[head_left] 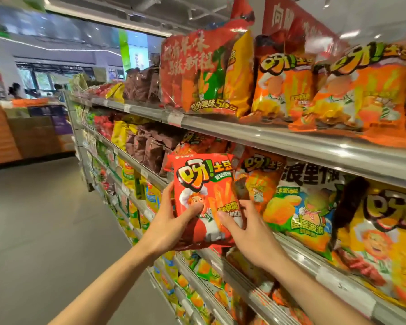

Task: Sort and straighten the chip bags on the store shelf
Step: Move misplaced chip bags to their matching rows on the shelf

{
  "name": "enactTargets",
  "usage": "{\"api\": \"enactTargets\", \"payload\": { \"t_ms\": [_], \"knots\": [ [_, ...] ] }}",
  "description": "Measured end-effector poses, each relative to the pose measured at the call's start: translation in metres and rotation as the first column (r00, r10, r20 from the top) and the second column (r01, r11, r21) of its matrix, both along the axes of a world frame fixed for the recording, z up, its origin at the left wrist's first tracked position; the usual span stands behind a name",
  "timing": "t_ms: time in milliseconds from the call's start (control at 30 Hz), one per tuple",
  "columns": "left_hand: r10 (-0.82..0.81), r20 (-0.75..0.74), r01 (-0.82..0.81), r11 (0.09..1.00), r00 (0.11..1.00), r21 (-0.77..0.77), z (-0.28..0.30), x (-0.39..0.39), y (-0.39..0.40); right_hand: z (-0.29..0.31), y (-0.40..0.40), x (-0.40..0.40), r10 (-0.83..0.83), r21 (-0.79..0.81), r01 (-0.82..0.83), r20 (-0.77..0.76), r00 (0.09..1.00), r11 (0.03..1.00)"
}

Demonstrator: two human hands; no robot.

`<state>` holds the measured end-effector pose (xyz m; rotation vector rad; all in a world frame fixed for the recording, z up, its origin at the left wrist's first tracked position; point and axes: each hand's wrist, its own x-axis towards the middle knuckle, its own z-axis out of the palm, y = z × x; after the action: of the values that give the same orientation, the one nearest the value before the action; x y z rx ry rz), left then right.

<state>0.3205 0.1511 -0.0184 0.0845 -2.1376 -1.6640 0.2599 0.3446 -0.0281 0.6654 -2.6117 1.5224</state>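
A red chip bag [203, 184] with a cartoon chef and fries on it stands upright in front of the second shelf [298, 254]. Both hands grip it. My left hand [174, 221] clasps its lower left side, thumb on the front. On the lower right side my right hand [249, 228] holds it, thumb pressed on the front too. Right behind it stands an orange bag [259, 181] of the same brand, then a green and yellow bag [307, 202] and a yellow bag [384, 231]. The red bag's bottom edge sits at the shelf's front lip.
The top shelf [279, 139] carries a large red multipack [204, 71] and orange bags [284, 83]. Brown bags [150, 146] and yellow bags [120, 134] fill the shelves further left. Lower shelves [197, 277] hold several small bags. Open aisle floor [45, 219] lies to the left, with a display counter [28, 132] beyond.
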Motion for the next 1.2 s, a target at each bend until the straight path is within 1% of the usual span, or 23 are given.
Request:
{"api": "enactTargets", "payload": {
  "t_ms": [167,300,467,567,700,767,833,867,900,933,1000,1100,1200],
  "knots": [
    [-0.08,-0.016,0.08,0.997,0.997,0.009,-0.006,-0.045,-0.027,0.001,-0.022,-0.028,-0.082,0.056,0.081,0.007,0.997,0.995],
    [-0.204,-0.044,0.203,0.979,0.978,-0.009,-0.013,-0.085,-0.043,-0.006,-0.032,-0.04,-0.234,0.046,0.235,-0.032,0.972,0.971],
    [-0.404,-0.075,0.403,0.915,0.912,-0.024,-0.013,-0.123,-0.041,-0.006,-0.03,-0.03,-0.437,0.019,0.438,-0.029,0.899,0.899],
    [-0.51,-0.085,0.512,0.859,0.856,-0.003,-0.011,-0.131,-0.027,0.001,-0.026,-0.01,-0.561,0.022,0.563,-0.048,0.826,0.826],
    [-0.603,-0.076,0.607,0.794,0.794,0.038,-0.012,-0.13,-0.01,0.009,-0.016,0.017,-0.666,0.098,0.671,-0.087,0.741,0.735],
    [-0.633,-0.069,0.636,0.77,0.771,0.046,-0.012,-0.133,-0.007,0.012,-0.002,0.018,-0.742,0.089,0.763,-0.183,0.645,0.641],
    [-0.641,-0.083,0.645,0.763,0.763,0.045,-0.012,-0.136,-0.006,0.014,0.015,0.01,-0.805,0.106,0.851,-0.285,0.521,0.514],
    [-0.639,-0.091,0.645,0.763,0.764,0.05,-0.013,-0.138,-0.006,0.015,0.022,0.005,-0.826,0.131,0.881,-0.308,0.473,0.455],
    [-0.64,-0.097,0.646,0.762,0.762,0.048,-0.013,-0.138,-0.006,0.016,0.027,-0.002,-0.846,0.161,0.897,-0.299,0.442,0.412],
    [-0.639,-0.099,0.645,0.763,0.763,0.042,-0.012,-0.139,-0.006,0.015,0.031,-0.011,-0.865,0.186,0.901,-0.261,0.429,0.391],
    [-0.643,-0.096,0.648,0.76,0.76,0.046,-0.011,-0.138,-0.008,0.011,0.035,-0.027,-0.89,0.202,0.897,-0.162,0.425,0.392],
    [-0.644,-0.079,0.648,0.76,0.761,0.048,-0.011,-0.14,-0.014,0.007,0.038,-0.042,-0.906,0.181,0.894,-0.034,0.422,0.41],
    [-0.635,-0.067,0.638,0.769,0.769,0.033,-0.012,-0.142,-0.024,0.004,0.042,-0.046,-0.909,0.144,0.9,-0.015,0.417,0.411]
  ]
}}
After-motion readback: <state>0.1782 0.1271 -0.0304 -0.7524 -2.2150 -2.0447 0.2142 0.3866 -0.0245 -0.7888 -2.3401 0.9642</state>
